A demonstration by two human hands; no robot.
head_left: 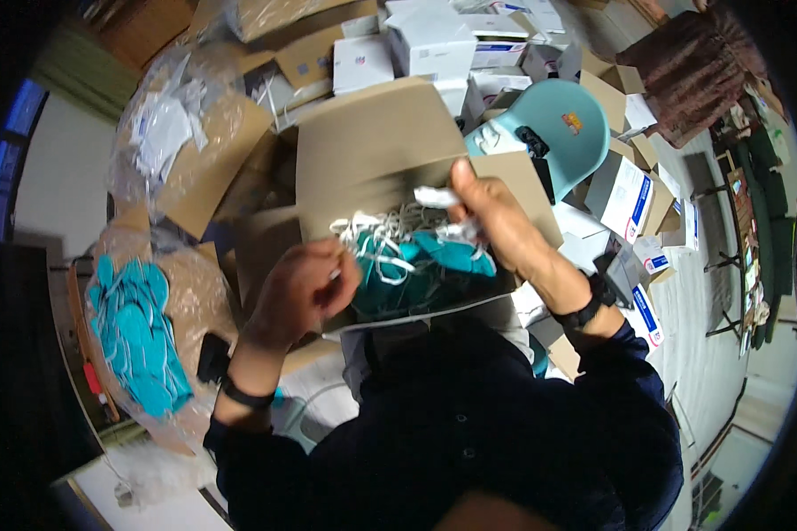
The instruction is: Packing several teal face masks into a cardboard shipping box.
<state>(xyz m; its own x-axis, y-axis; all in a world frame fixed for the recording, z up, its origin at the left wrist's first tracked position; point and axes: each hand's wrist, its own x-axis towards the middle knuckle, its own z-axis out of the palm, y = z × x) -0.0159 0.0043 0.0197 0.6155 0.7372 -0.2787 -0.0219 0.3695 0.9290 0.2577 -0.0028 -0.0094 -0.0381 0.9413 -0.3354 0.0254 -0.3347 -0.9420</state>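
Note:
An open cardboard box (376,133) stands in front of my body, its flaps raised. Inside it lie teal, cup-shaped masks (456,255) with a tangle of white elastic straps (385,232) on top. My left hand (305,288) is over the box's left side beside the straps. Its fingers are curled and slightly blurred, and whatever they may hold is hidden. Above the right part of the box, my right hand (496,212) pinches a crumpled white piece (436,196) between thumb and fingers; its material is unclear.
At the left, a clear plastic bag holds more teal masks (137,332). Another bag (168,124) contains white scraps. A light-blue plastic chair (562,124) with small items on it stands behind the box at right. White cartons (429,40) pile up at the back and right.

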